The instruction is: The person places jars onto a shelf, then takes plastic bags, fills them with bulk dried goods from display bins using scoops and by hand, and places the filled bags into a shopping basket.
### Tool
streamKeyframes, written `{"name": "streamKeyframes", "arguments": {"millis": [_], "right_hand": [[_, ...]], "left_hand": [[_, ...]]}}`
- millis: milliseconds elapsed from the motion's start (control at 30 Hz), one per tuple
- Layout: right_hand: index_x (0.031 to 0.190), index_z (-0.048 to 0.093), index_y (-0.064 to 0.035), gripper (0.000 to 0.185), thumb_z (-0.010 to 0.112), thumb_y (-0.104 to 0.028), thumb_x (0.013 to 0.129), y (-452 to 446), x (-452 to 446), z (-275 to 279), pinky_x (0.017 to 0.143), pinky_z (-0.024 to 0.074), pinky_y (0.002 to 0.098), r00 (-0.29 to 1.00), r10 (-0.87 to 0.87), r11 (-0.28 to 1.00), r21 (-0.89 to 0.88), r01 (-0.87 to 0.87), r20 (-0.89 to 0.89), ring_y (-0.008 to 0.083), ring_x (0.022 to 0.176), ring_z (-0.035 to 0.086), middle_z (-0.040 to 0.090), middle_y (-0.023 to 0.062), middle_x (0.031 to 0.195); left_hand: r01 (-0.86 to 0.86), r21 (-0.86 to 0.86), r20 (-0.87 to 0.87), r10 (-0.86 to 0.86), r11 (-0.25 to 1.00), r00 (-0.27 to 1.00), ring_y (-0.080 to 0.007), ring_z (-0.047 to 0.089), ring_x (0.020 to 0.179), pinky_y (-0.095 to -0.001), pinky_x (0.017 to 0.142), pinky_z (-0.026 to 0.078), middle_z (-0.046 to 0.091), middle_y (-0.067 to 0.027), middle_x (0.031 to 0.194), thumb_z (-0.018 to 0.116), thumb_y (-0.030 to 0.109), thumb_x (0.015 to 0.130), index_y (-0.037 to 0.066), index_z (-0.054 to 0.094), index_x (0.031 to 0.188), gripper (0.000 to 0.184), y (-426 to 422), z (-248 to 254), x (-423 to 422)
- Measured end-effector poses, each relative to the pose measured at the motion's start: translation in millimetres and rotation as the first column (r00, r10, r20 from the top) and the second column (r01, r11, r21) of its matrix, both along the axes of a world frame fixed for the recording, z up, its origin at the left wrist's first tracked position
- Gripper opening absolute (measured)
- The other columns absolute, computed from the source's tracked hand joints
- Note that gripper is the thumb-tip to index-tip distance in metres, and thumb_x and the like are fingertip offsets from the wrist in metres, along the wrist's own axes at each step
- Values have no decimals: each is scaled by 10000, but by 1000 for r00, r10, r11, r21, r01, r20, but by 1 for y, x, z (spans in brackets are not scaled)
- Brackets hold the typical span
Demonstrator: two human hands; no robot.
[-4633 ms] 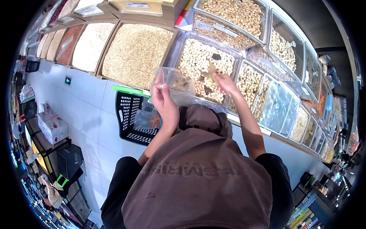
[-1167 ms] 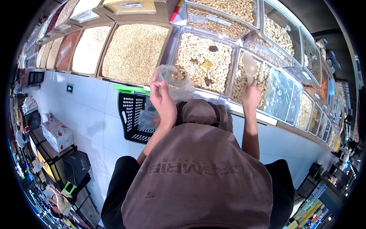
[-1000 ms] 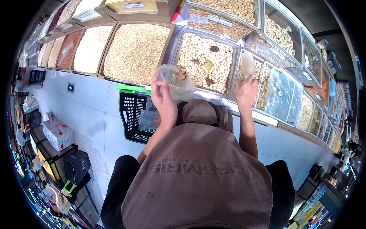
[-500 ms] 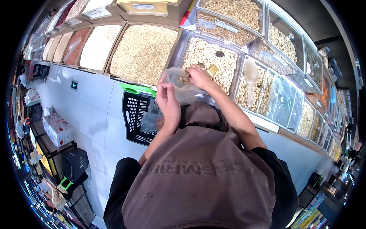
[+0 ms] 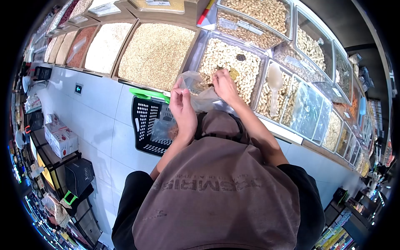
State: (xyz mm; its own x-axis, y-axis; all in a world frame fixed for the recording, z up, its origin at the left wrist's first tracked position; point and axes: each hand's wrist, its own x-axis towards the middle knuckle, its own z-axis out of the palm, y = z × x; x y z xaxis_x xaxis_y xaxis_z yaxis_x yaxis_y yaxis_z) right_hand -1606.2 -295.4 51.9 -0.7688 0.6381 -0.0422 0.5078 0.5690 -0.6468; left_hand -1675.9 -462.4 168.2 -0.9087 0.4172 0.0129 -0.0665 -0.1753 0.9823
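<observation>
My left hand (image 5: pixel 182 106) pinches the rim of a clear plastic bag (image 5: pixel 204 100) in front of a bin of pale nuts (image 5: pixel 252 62). The bag's mouth gapes toward the bin. My right hand (image 5: pixel 225 86) is over the near part of these nuts, just right of the bag, with its fingers curled down. Something small and dark shows by its fingertips; what they hold is hidden. A yellowish round object (image 5: pixel 233 74) lies among the nuts beside this hand, and a dark round piece (image 5: pixel 241 57) sits farther back.
A black basket (image 5: pixel 141 125) with a green handle (image 5: pixel 148 94) stands below on the left, a filled bag inside. Left of the nuts is a grain bin (image 5: pixel 156 54). On the right, a scoop (image 5: pixel 274 85) rests on another nut bin. Lidded boxes (image 5: pixel 310 106) continue beyond.
My right hand has moved right, away from the bag's mouth and over the nuts. My left hand keeps its pinch on the bag. The view has shifted slightly.
</observation>
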Motion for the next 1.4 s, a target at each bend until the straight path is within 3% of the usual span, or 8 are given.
{"name": "streamKeyframes", "arguments": {"millis": [167,300,433,600,667,1000,1300,1400], "right_hand": [[885,682,86,591,644,-503,866,-5,-1,64,804,525,474,858,12,924,-333,186,513,415,905,686,697,273,886],[823,684,66,411,716,-342,779,0,8,25,678,501,436,934,96,915,-400,54,345,349,730,676,669,249,756],[799,660,37,229,675,-191,820,-8,17,16,606,459,392,998,60,857,-514,-47,8,218,602,576,621,169,663],[803,556,-16,205,644,-136,945,-11,38,33,596,412,287,996,-37,771,-636,-25,-83,91,628,444,515,2,676],[810,559,-17,194,642,-127,946,-14,48,41,604,413,285,990,-52,772,-634,-45,-133,88,643,449,523,-2,692],[822,565,-23,178,637,-111,958,-25,71,40,595,397,258,974,-176,738,-674,35,-142,62,654,455,536,-16,706],[892,616,2,131,624,-127,906,-13,49,54,654,490,355,968,-242,855,-458,242,61,209,695,628,638,96,751],[931,619,15,120,587,-95,893,-10,31,56,711,530,426,976,-212,970,130,205,40,323,754,663,669,181,926]], "left_hand": [[66,-51,-41,-68,997,997,-219,514,1237,-341,1053,363,517,-214,1411,547,98,996,36,460,878,159,-4,-3,1],[34,-249,-309,-112,968,944,-324,494,1288,-423,1072,347,514,-246,1395,561,88,965,15,503,851,147,-9,8,4],[71,-203,-284,-129,976,950,-229,495,1258,-360,1041,371,445,-228,1462,540,78,995,31,462,865,159,-18,-12,1],[-12,-214,-323,-59,977,945,-333,497,1273,-436,1078,336,523,-237,1383,570,88,953,15,512,832,153,-21,-7,-3],[58,-178,-213,-96,982,972,-210,501,1246,-341,1024,383,439,-208,1468,534,77,1002,37,449,871,161,-24,-12,-4],[37,-103,-187,-56,994,981,-307,491,1274,-419,1074,345,511,-234,1390,562,74,961,13,490,856,141,-17,-14,-3],[16,-193,-287,-72,981,955,-307,503,1261,-415,1072,342,514,-247,1379,560,54,949,17,483,850,130,-15,-4,-2],[17,-202,-261,-70,979,963,-306,503,1261,-416,1073,341,519,-246,1374,563,57,947,20,486,841,136,-13,7,0]]}}
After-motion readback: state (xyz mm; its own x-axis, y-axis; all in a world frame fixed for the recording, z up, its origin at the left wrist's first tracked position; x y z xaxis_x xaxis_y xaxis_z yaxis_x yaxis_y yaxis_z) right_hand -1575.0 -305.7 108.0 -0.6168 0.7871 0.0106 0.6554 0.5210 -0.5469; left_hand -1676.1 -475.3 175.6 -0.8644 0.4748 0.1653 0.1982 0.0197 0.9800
